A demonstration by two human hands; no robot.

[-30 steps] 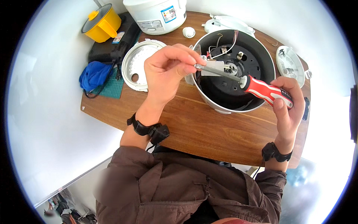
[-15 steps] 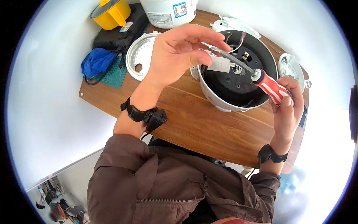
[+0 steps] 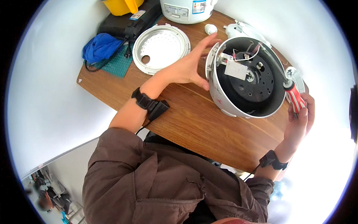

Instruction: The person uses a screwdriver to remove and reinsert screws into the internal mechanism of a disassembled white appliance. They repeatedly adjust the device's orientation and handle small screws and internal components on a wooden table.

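A rice cooker body (image 3: pixel 220 98) lies open side up on the table, its dark inside showing a metal bracket plate (image 3: pixel 235 70) and a few wires. At its left side my left hand (image 3: pixel 185 68) is open, thumb and fingers spread around the white side panel (image 3: pixel 211 61); whether they touch it I cannot tell. My right hand (image 3: pixel 301 118) is closed on the red and white handle of a screwdriver (image 3: pixel 294 100). The screwdriver's shaft slants up and left over the cooker's right rim.
Left of the cooker lies a white perforated round cover (image 3: pixel 182 44). Behind are a white rice cooker (image 3: pixel 179 18), a small white round part (image 3: pixel 210 29) and a white lid (image 3: pixel 242 30). A blue cloth (image 3: pixel 99 49), a green mat (image 3: pixel 116 67), a black case (image 3: pixel 117 28) and a yellow pot (image 3: pixel 119 6) stand left.
My left hand has come down from the screwdriver's tip to the cooker's left side. My right hand has moved right and slightly down with the screwdriver. The whole view has shifted a little.
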